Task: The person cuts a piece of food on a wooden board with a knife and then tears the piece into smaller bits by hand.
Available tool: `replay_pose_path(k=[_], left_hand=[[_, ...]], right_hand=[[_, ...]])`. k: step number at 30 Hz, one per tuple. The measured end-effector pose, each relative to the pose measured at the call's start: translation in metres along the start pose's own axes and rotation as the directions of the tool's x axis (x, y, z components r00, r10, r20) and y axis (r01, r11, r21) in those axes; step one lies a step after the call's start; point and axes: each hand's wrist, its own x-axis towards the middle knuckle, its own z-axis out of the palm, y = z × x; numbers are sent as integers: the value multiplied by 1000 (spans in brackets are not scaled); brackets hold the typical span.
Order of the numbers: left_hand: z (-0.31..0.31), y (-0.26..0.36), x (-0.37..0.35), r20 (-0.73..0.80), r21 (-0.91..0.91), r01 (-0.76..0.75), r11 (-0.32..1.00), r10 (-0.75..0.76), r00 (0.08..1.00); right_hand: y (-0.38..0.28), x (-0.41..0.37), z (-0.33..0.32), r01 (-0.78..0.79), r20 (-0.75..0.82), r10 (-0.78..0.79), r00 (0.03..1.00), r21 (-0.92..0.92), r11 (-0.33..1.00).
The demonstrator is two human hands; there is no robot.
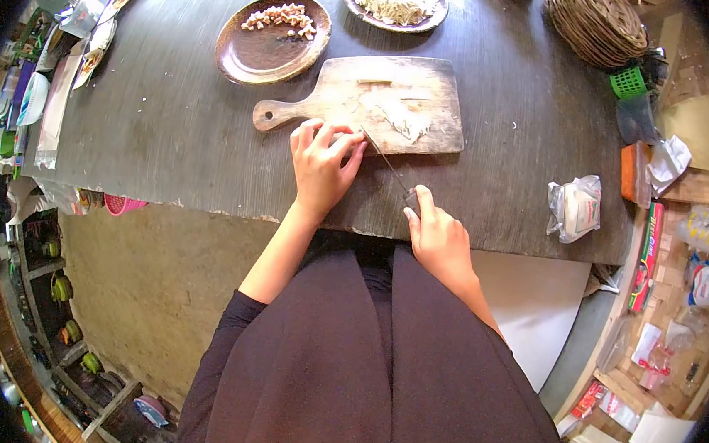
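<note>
My left hand (322, 169) rests at the near edge of a wooden cutting board (436, 82), its fingers bent and pressed together. What they pinch is hidden or too small to name. In my right hand (443, 243) is the dark handle of a knife (387, 163). Its thin blade slants up and left, with the tip over the board beside my left fingertips. A small heap of pale, finely cut strips (404, 120) lies on the board to the right of the tip. Farther up the board is a single pale stick (374, 81).
Beyond the board stand a brown plate (255, 57) of small chopped pieces and another plate (443, 16) heaped with pale shreds. A plastic-wrapped packet (575, 209) sits near the table's right edge. Wicker baskets (599, 28) are stacked at the far right.
</note>
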Motion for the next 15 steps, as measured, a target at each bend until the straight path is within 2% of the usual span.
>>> replay_pose_path(k=[3, 10, 15], left_hand=[[1, 1, -1, 3, -19, -6, 1000, 6, 1000], [1, -1, -1, -5, 8, -16, 1000, 16, 1000], [0, 2, 0, -4, -1, -6, 1000, 6, 1000]], right_hand=[[3, 8, 4, 58, -41, -57, 998, 22, 998], [5, 1, -15, 33, 12, -33, 999, -32, 999], [9, 0, -20, 34, -16, -33, 999, 32, 999]])
